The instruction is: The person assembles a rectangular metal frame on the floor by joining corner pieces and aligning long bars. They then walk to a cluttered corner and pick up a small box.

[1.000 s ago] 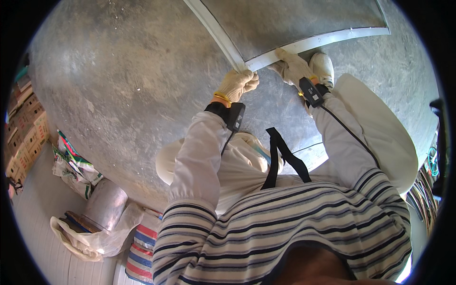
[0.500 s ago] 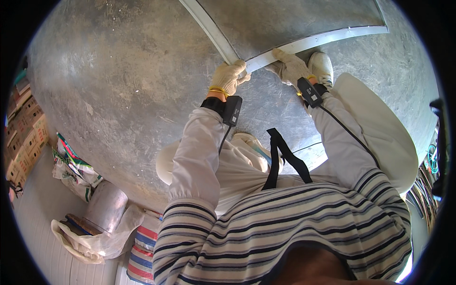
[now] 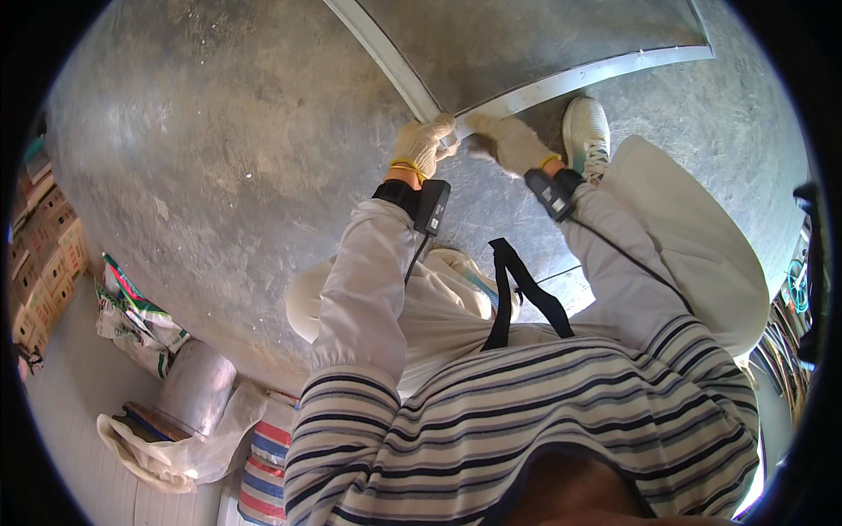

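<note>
A frame of light metal strips lies on the grey concrete floor, its near corner pointing toward me. My left hand, in a cream knitted glove, is closed around that corner, with thumb and fingers at the joint. Just right of it, my right hand, gloved alike, is over the start of the right-hand strip. Motion smears its fingers, so their grip cannot be made out. Whether it touches the metal is unclear.
My shoe stands close below the right-hand strip. At the left are stacked cartons, a metal cylinder by a pale plastic sack, and a striped bag. Long thin rods lie at the far right.
My right hand has moved left along the strip toward the corner, nearer my left hand. The left hand keeps its hold on the corner.
</note>
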Motion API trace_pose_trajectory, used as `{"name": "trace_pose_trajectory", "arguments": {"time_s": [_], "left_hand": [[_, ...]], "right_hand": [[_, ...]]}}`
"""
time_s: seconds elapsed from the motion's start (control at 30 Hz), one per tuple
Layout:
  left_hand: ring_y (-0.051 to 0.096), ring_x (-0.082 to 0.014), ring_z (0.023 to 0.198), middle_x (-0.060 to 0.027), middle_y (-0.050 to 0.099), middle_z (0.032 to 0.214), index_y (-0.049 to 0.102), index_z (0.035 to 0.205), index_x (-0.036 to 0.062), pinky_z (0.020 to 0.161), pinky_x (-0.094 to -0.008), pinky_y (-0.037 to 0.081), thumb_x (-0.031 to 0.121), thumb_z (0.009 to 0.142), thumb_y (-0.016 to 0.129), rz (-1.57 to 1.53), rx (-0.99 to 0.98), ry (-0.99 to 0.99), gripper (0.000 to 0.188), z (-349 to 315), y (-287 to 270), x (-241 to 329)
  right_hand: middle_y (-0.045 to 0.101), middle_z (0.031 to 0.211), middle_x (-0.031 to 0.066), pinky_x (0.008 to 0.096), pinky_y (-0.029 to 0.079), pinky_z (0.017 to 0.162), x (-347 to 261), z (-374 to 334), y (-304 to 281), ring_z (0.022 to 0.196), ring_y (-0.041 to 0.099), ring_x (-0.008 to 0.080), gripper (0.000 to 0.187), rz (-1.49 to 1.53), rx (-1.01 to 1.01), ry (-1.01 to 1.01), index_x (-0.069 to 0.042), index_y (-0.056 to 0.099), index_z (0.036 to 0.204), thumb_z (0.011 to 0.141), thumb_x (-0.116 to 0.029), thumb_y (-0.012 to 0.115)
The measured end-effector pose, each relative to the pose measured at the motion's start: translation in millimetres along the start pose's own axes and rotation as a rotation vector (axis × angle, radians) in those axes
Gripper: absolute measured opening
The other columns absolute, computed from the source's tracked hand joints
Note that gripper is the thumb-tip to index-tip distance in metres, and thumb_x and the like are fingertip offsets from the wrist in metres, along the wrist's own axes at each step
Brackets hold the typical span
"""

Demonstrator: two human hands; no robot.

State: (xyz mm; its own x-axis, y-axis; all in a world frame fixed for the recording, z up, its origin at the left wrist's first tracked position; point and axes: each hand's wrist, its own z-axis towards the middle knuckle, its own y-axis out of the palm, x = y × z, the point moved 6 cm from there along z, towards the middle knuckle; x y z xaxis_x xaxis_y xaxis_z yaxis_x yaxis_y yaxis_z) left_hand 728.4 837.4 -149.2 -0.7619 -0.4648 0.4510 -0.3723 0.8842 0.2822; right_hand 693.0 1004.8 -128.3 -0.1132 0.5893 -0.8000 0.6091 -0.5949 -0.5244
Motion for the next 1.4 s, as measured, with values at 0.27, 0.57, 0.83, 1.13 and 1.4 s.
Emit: {"name": "trace_pose_trajectory", "arguments": {"time_s": [0.27,0.57,0.83,1.13,1.4], "left_hand": [[0.062,-0.0178,0.087,-0.0069,0.068,0.106,0.067,0.114,0.0005,0.078,-0.0301,0.050,0.028,0.088,0.076,0.115,0.031,-0.051,0.039,3,-4,1],[0.065,-0.0254,0.082,-0.0103,0.070,0.089,0.068,0.105,0.0037,0.071,-0.0381,0.051,0.031,0.091,0.068,0.675,-0.193,0.274,0.030,16,-4,1],[0.063,-0.0228,0.077,-0.0080,0.065,0.084,0.066,0.095,0.0037,0.065,-0.0372,0.051,0.024,0.092,0.070,0.550,-0.260,0.346,0.021,14,-4,0],[0.062,-0.0133,0.075,-0.0036,0.067,0.090,0.070,0.102,0.0028,0.063,-0.0276,0.049,0.019,0.086,0.078,-0.018,-0.116,-0.024,0.024,32,-8,-27],[0.067,-0.0193,0.083,-0.0087,0.067,0.097,0.066,0.104,-0.0039,0.071,-0.0324,0.055,0.015,0.092,0.070,-0.063,-0.089,-0.054,0.023,22,-4,-21]], "right_hand": [[0.065,0.078,0.0053,0.0276,0.055,0.056,-19,-7,37,0.066,0.061,0.0128,0.030,1.148,-0.018,0.670,0.002,0.072,0.100,0.087,-0.023,0.083],[0.068,0.085,0.0033,0.0283,0.055,0.061,-27,-10,41,0.072,0.062,0.0115,0.019,1.045,-0.046,0.685,-0.005,0.071,0.101,0.092,-0.022,0.075],[0.066,0.072,0.0045,0.0306,0.057,0.050,-19,-14,38,0.059,0.061,0.0135,0.022,1.070,-0.039,0.751,-0.001,0.074,0.087,0.089,-0.023,0.077],[0.064,0.077,0.0017,0.0264,0.051,0.060,-39,-19,30,0.066,0.058,0.0102,0.021,1.113,0.129,0.750,-0.004,0.068,0.098,0.096,-0.025,0.066],[0.065,0.081,0.0003,0.0262,0.050,0.062,-35,-23,31,0.069,0.060,0.0104,0.026,1.057,0.046,0.753,-0.005,0.068,0.104,0.097,-0.030,0.067]]}}
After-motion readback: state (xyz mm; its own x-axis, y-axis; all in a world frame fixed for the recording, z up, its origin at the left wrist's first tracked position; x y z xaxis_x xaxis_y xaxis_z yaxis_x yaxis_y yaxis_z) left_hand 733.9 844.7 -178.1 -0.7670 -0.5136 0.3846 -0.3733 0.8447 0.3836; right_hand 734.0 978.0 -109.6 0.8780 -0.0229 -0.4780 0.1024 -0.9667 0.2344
